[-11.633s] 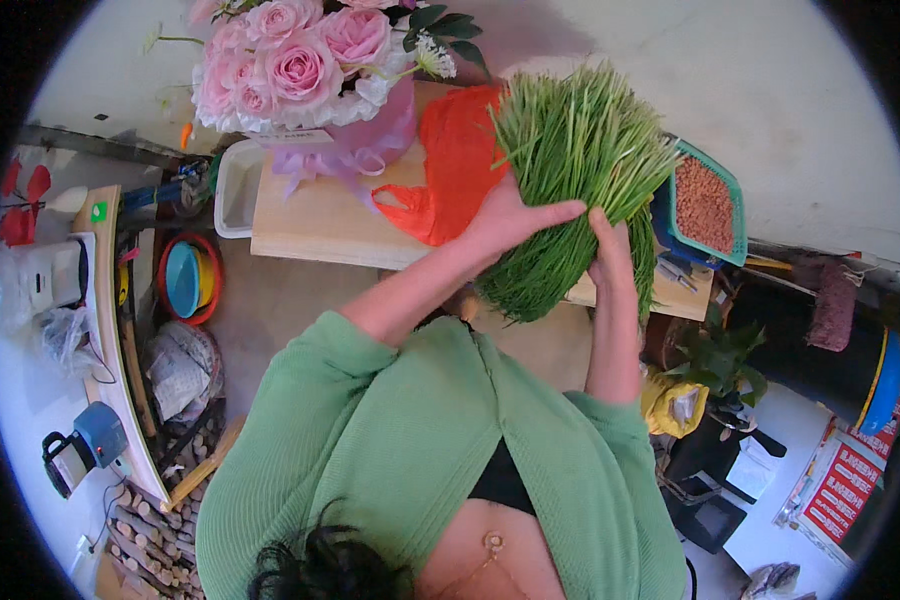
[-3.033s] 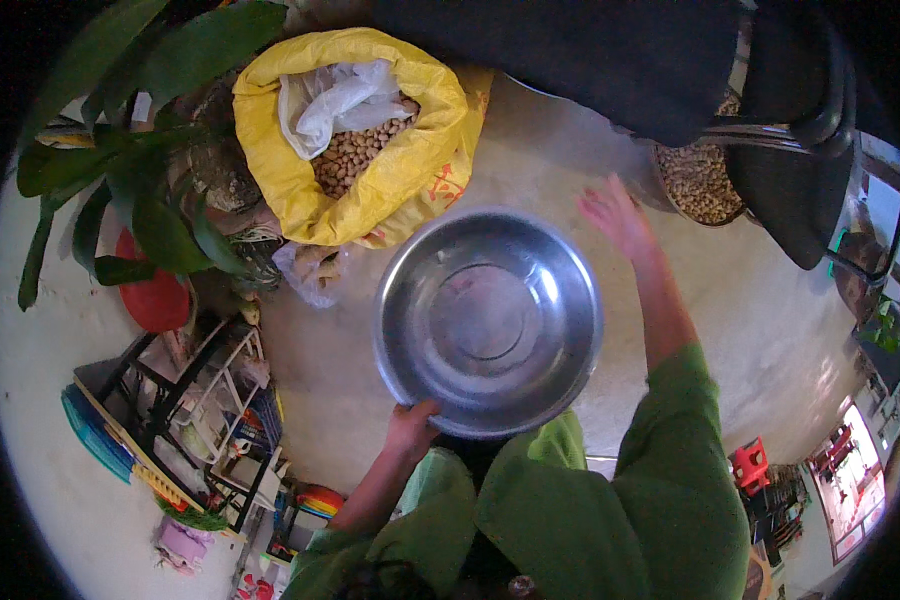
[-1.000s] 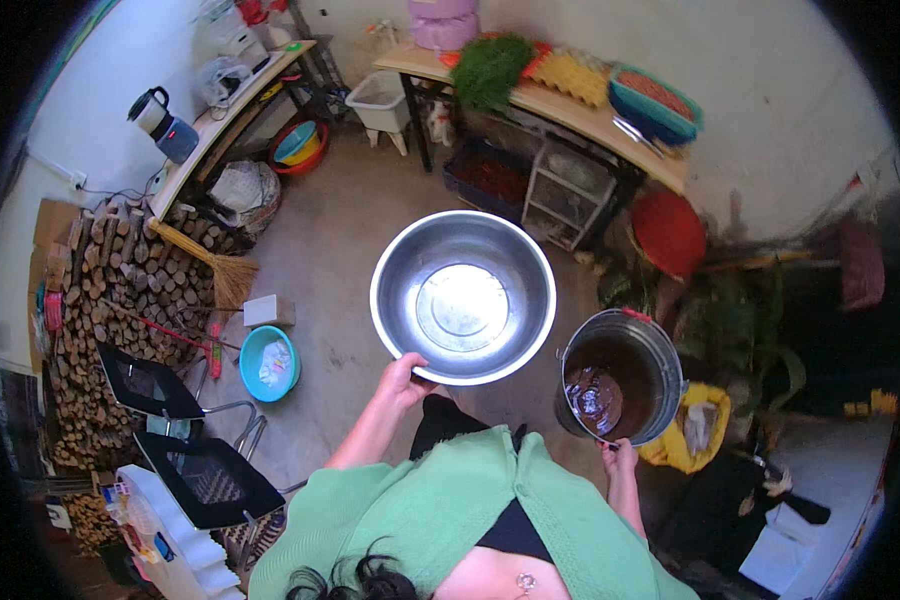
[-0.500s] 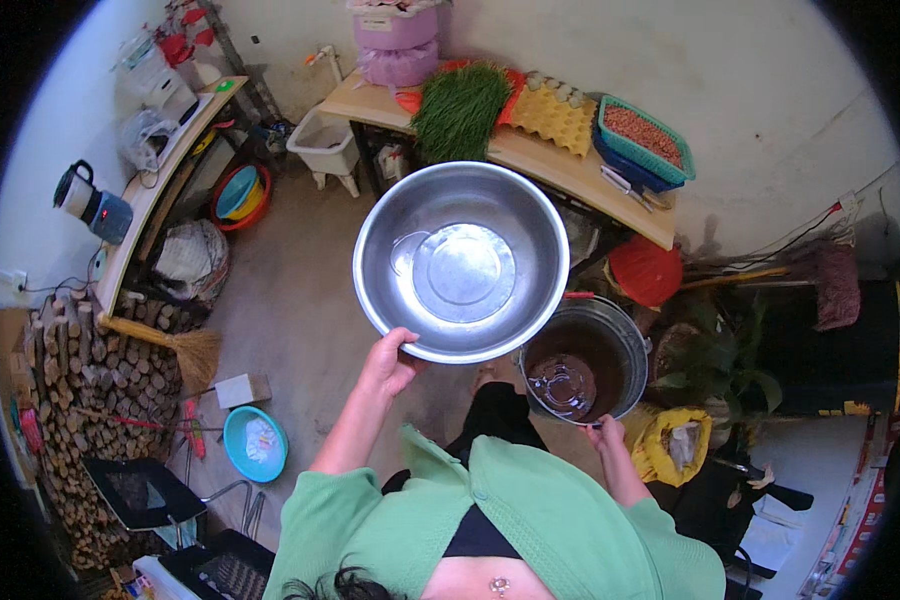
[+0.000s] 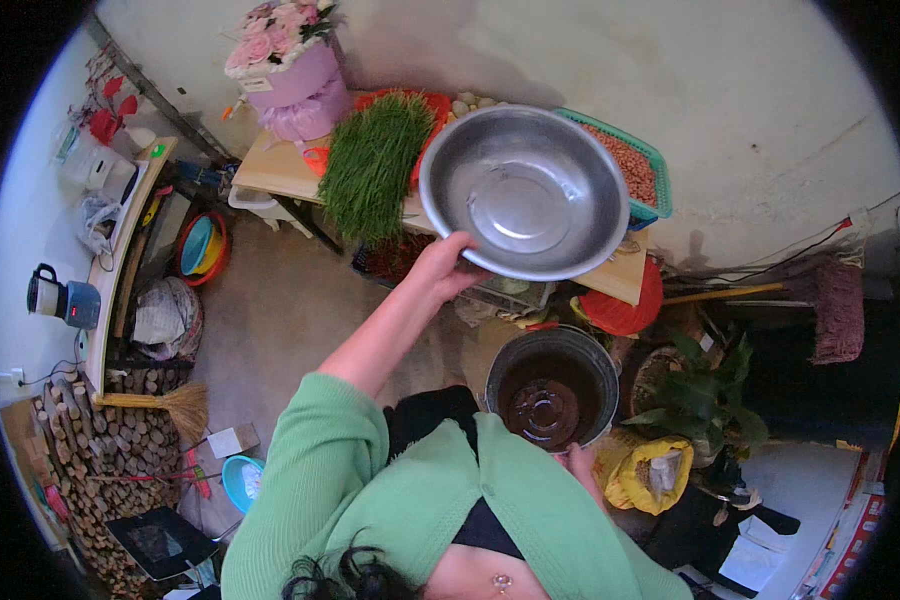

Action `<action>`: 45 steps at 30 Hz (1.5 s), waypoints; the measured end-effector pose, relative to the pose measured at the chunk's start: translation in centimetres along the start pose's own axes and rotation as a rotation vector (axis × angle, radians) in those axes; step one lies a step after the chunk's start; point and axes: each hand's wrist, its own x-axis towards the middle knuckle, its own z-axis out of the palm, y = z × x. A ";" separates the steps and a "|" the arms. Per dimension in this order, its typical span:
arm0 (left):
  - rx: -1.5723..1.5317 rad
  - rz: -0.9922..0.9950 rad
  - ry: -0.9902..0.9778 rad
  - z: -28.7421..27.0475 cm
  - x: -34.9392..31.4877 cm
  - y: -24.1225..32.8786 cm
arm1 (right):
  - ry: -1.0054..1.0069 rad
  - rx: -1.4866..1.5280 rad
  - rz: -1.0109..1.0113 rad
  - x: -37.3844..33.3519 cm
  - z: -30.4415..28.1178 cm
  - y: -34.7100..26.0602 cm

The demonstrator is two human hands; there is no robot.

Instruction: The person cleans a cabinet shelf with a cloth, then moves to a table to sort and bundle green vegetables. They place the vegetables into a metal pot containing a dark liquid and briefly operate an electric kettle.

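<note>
My left hand (image 5: 448, 266) grips the near left rim of a wide stainless-steel basin (image 5: 525, 208), its thumb over the edge. The basin looks empty and is held out over the front of a wooden table (image 5: 610, 275). Below it, to the right, a grey metal bucket (image 5: 604, 372) contains brown liquid with ripples or bubbles at its middle. My right hand (image 5: 580, 464) is closed on the bucket's near rim, some of its fingers hidden.
On the table are a bundle of long green stalks (image 5: 375, 165), a purple flower box (image 5: 295, 90) and a green basket (image 5: 660, 165) of reddish nuts or beans. A potted plant (image 5: 705, 395) and yellow bag (image 5: 625, 480) stand right of the bucket. Stacked firewood (image 5: 110, 440) lies left.
The basin has moved away from me and to the right, over the table's edge, with my left arm stretched further. My right hand stays at the bucket's rim. The view has shifted.
</note>
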 end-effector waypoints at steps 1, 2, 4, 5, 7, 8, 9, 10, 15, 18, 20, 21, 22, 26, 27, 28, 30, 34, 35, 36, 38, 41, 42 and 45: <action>-0.002 -0.011 -0.032 1.9 1.9 0.0 | -0.028 -0.101 -0.030 -1.1 -0.1 -1.3; 0.016 -0.038 -0.025 3.8 3.9 0.1 | 0.027 -0.321 0.013 -2.0 -0.4 -2.5; 0.028 -0.076 -0.031 7.9 7.8 -0.2 | 0.068 -0.511 0.063 -3.1 -0.4 -3.8; 0.027 -0.084 -0.046 9.9 9.6 -0.4 | 0.071 -0.494 0.044 -3.3 -0.2 -3.8; 0.097 -0.090 -0.028 13.3 12.8 -0.7 | 0.076 -0.459 0.005 -2.9 -0.5 -3.4; 0.143 -0.066 -0.043 14.3 14.0 -0.9 | 0.134 -0.313 0.005 -2.4 0.1 -2.5; 0.186 -0.047 -0.050 15.3 15.2 -1.1 | 0.187 -0.184 0.049 -2.0 0.1 -1.9; 0.226 -0.030 -0.057 16.0 16.1 -1.3 | 0.169 -0.162 0.016 -1.7 -0.3 -1.4; 0.305 -0.071 -0.105 17.1 17.6 -0.2 | 0.108 -0.490 -0.050 -0.4 -1.2 -1.3; 0.319 -0.079 -0.013 16.1 15.7 0.5 | -0.050 -0.223 -0.006 1.2 -0.1 -1.9; 0.326 -0.138 0.055 14.3 13.9 1.5 | -0.106 -0.254 -0.025 3.1 1.5 -2.3; 0.325 -0.142 -0.018 12.4 12.8 1.8 | -0.092 -0.325 -0.047 4.0 2.4 -2.4; 0.323 -0.140 -0.089 9.7 11.5 2.1 | -0.143 -0.374 -0.033 4.9 3.5 -2.6; 0.237 -0.063 -0.174 -5.3 4.3 3.6 | -0.340 -0.539 -0.005 7.8 10.7 -5.3; 0.200 -0.038 -0.062 -9.2 1.9 3.8 | -0.367 -0.586 0.006 8.1 13.7 -6.2; 0.192 0.005 0.105 -13.1 -0.7 3.8 | -0.444 -0.694 -0.057 8.0 16.7 -7.3; 0.158 0.102 0.388 -20.8 -6.3 3.5 | -0.518 -0.923 -0.154 7.2 22.7 -8.9; 0.015 0.267 0.777 -34.7 -16.3 3.6 | -0.685 -1.108 -0.120 4.5 37.9 -8.6; -0.015 0.315 0.839 -37.6 -18.4 3.2 | -0.716 -1.148 -0.152 3.6 41.6 -7.7; -0.011 0.326 0.920 -40.2 -20.0 2.8 | -0.751 -1.176 -0.177 2.4 45.1 -6.8; 0.001 0.342 1.072 -44.8 -22.4 2.4 | -0.845 -1.134 -0.201 -0.2 52.3 -4.6; -0.131 0.163 1.178 -50.4 -23.9 3.9 | -0.964 -1.055 -0.202 -4.9 62.6 -1.7; -0.202 0.148 1.177 -51.9 -23.9 4.8 | -0.999 -1.031 -0.198 -6.4 65.8 -1.2; -0.448 0.312 0.768 -56.0 -24.6 9.6 | -1.124 -0.999 -0.176 -10.9 75.1 -0.9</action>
